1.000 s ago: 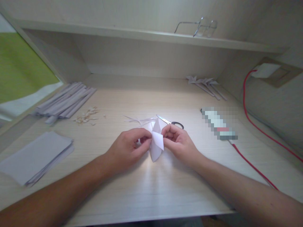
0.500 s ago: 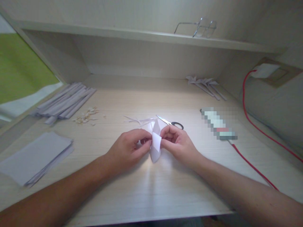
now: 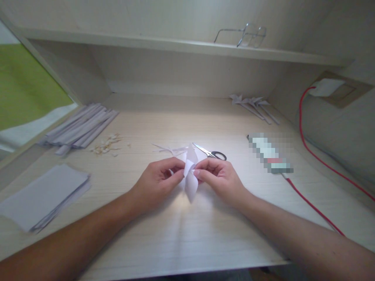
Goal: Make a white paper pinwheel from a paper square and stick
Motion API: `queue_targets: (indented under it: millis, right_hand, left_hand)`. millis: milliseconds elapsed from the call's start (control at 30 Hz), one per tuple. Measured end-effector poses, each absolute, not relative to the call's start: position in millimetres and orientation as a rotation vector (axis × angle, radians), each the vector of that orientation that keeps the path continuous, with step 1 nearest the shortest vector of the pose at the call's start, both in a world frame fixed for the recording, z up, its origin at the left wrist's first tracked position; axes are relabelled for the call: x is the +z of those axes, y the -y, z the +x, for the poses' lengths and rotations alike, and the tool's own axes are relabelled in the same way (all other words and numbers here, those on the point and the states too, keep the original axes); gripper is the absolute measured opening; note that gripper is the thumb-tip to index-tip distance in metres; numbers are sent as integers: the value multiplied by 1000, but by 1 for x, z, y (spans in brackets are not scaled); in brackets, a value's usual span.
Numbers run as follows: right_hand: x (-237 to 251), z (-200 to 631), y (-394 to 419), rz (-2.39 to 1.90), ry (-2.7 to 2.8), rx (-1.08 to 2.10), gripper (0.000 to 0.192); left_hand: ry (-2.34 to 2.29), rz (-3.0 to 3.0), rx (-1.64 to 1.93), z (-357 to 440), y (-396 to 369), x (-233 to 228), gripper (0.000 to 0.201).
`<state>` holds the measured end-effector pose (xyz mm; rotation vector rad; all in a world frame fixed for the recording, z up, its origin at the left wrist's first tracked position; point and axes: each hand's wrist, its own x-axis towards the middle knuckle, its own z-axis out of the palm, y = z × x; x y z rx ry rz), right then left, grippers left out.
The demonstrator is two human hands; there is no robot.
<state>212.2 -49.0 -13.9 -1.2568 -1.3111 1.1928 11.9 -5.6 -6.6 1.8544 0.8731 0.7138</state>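
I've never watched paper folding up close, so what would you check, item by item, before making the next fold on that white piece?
1. Both hands grip the folded paper: left hand and right hand pinch it from either side. Ok.
2. Paper lifted off the desk: cannot tell; its lower tip is close to the surface.
3. Creases sharp and aligned: cannot tell, fingers hide the middle.
4. Scissors out of the way: ok, they lie just behind the hands, blades shut.
5. Red cable away from the hands: ok, off to the right.

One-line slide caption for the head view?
Left hand and right hand pinch a folded white paper piece above the desk, scissors behind.
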Motion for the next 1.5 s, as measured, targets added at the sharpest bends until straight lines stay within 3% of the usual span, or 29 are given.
queue_targets:
  millis: [1500]
  right_hand:
    - [-10, 207, 59, -1281, 1558, 976, 10]
  left_hand:
    - [-799, 2134, 714, 10, 10, -7, 12]
